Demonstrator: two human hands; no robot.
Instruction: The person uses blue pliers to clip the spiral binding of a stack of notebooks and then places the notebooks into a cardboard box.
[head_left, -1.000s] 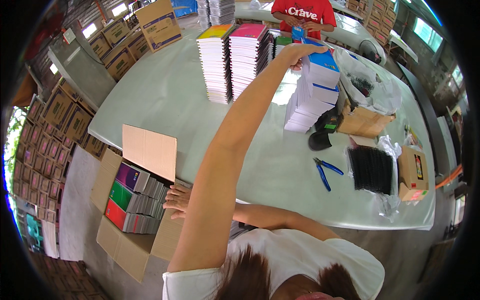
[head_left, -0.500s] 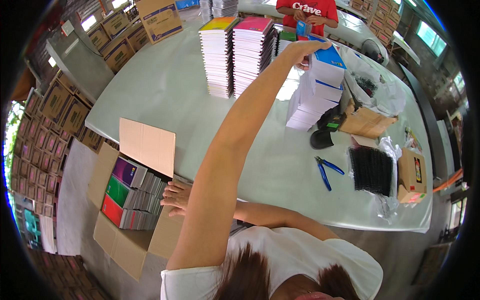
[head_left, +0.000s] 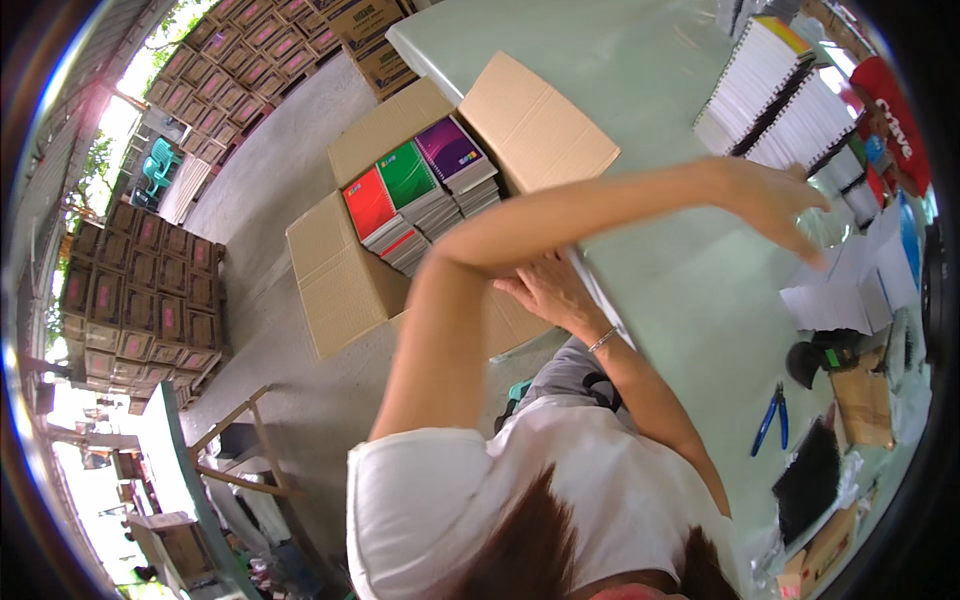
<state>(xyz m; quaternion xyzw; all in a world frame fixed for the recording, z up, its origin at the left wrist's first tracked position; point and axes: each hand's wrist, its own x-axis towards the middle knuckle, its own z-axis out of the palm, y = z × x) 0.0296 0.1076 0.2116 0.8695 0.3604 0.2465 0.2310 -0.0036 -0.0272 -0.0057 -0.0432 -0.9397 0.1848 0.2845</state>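
Your table [head_left: 660,290] is the biggest thing here, pale green, filling the right half of the view. Next down, one open cardboard box [head_left: 345,285] on the floor just beside the table's near edge, flaps out, holding three rows of notebooks: one red-covered stack [head_left: 368,205], one green [head_left: 405,175], one purple [head_left: 450,150]. On the table's far side there are two tall stacks of spiral notebooks [head_left: 775,105], spines toward you, touching each other; just right of them a lower white stack [head_left: 850,280], count of books in it unreadable. Your left hand [head_left: 770,200] is stretched across the table, fingers spread and open, palm down, holding nothing, near the foot of the two tall stacks; contact with them can't be told, it's motion-blurred. Your right hand [head_left: 550,290] lies flat at the table's near edge next to the box, fingers extended; whether it grips anything can't be told, your left forearm covers part of it. One thin bracelet [head_left: 602,341] on the right wrist. Smallest: one pair of blue-handled pliers [head_left: 772,420] lying on the table at right, well apart from both hands.
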